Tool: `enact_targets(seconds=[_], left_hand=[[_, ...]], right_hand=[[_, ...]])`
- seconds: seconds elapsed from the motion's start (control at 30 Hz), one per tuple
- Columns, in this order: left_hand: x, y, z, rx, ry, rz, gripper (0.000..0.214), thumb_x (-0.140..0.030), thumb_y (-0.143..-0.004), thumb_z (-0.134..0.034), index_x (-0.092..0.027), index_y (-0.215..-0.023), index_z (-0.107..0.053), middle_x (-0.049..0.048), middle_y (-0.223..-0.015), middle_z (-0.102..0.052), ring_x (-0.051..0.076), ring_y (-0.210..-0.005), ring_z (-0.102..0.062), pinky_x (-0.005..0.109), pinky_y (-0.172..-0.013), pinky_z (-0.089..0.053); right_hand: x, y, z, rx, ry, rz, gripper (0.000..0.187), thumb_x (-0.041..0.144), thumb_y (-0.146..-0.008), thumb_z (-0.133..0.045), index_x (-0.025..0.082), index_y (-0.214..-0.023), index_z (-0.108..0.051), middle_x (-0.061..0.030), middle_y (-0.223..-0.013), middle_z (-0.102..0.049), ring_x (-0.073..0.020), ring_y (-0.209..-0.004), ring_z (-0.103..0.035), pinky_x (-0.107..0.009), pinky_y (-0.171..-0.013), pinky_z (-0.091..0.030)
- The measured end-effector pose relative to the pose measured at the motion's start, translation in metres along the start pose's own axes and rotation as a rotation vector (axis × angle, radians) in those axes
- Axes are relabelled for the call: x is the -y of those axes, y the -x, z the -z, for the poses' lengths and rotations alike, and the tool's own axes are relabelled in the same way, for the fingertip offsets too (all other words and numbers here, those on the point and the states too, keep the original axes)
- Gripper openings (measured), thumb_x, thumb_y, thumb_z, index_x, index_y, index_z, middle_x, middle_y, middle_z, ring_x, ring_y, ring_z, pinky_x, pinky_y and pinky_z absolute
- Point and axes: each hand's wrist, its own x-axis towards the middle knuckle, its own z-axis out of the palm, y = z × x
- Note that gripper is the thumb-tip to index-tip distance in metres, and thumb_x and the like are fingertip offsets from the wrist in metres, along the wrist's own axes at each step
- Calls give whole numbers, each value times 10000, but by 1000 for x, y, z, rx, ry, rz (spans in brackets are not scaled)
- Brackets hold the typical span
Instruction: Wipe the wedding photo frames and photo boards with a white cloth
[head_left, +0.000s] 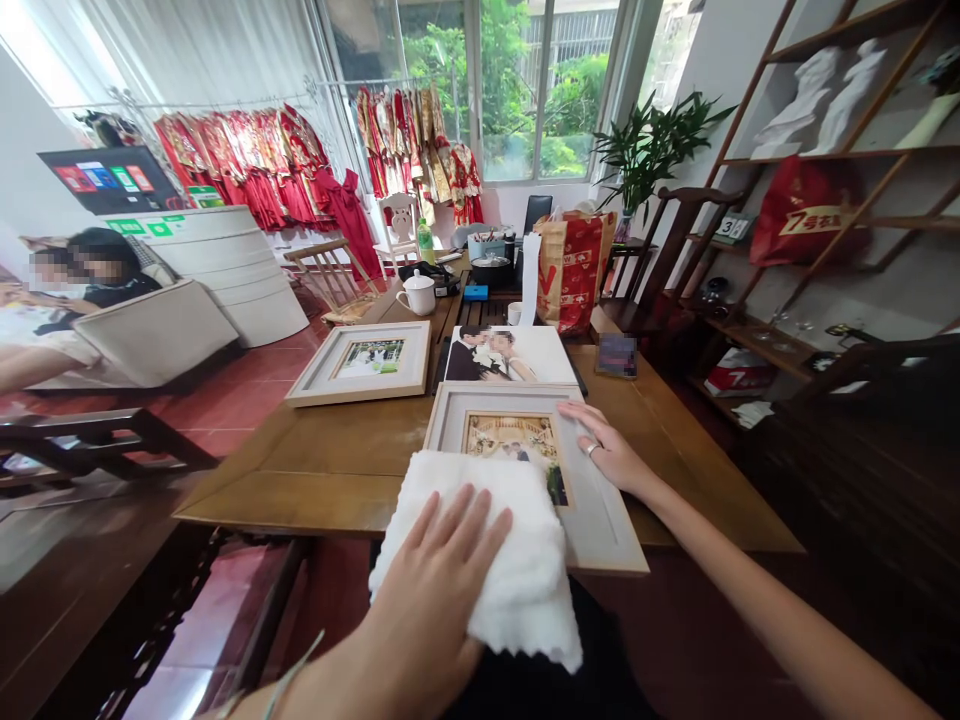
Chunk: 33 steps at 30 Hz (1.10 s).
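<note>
A light wooden picture frame (600,530) with a pale mat lies tilted at the table's near edge, a wedding photo in its middle. My left hand (442,560) presses a folded white cloth (525,570) over the frame's lower left part, fingers spread on top and the thumb hidden at the cloth's near side. The cloth covers part of the photo and hangs past the frame's front edge. My right hand (611,450), with a ring on one finger, rests across the frame's right side with fingers stretched out, holding no separate thing.
A second framed photo (307,375) lies left on the wooden table (300,480). Behind my frame is a couple's photo print (551,350). Farther back stand a white teapot (420,295), a paper bag (577,270) and a small dark box (616,357). Two people sit at left; shelves (750,330) stand right.
</note>
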Motion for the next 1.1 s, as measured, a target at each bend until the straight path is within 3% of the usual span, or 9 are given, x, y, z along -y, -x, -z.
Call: enact_targets(seconds=[0.17, 0.47, 0.6, 0.73, 0.9, 1.0, 1.1], left_hand=[[1, -13, -10, -69, -30, 31, 1022, -94, -521, -489, -199, -1468, -118, 117, -1537, -43, 309, -1391, 42, 570, -1098, -11], [47, -111, 9, -349, -214, 74, 814, -210, -783, -560, -108, -1453, -109, 221, -1508, -124, 345, -1389, -63, 549, -1093, -103], [51, -131, 18, -321, -207, -12, 782, -219, -817, -556, -122, -1452, -111, 216, -1511, -116, 336, -1391, -35, 536, -1089, -131], [37, -107, 23, -158, -186, -99, 729, -209, -827, -535, -126, -1444, -156, 208, -1507, -149, 341, -1387, -79, 551, -1079, -161], [0, -40, 17, 37, -105, -158, 698, -246, -818, -500, -92, -1431, -203, 225, -1485, -211, 350, -1373, -160, 563, -1070, -206], [-16, -16, 1, 12, -78, -180, 857, -317, -754, -561, -93, -1453, -119, 235, -1504, -107, 382, -1379, -30, 622, -1066, -133], [-18, -21, -12, -53, -104, -131, 946, -312, -721, -587, -100, -1461, -38, 229, -1510, -67, 383, -1375, 39, 641, -1064, -86]], right_hand=[[2, 0, -2, -11, 1, -12, 521, 120, -758, -414, 274, -1237, -549, -50, -1336, -490, -224, -1339, -340, -450, -1136, -221], [-2, 1, -3, -14, -15, -8, 517, 149, -773, -444, 289, -1264, -530, -47, -1358, -477, -240, -1336, -341, -482, -1129, -220], [-1, 1, -2, -27, -14, -5, 531, 130, -764, -438, 294, -1260, -532, -46, -1351, -484, -224, -1332, -345, -474, -1130, -220], [1, 1, 0, -21, -14, 3, 530, 123, -760, -429, 270, -1257, -537, -58, -1351, -485, -225, -1331, -349, -480, -1128, -223], [0, 0, 0, -18, -19, 14, 536, 105, -749, -431, 278, -1242, -553, -47, -1340, -499, -215, -1331, -354, -458, -1132, -229], [0, 0, 0, -23, -21, 13, 531, 107, -753, -431, 286, -1237, -559, -43, -1338, -502, -210, -1325, -365, -448, -1133, -234], [2, 0, 1, -29, -22, 16, 527, 111, -757, -430, 281, -1239, -558, -47, -1337, -504, -212, -1326, -364, -453, -1133, -235]])
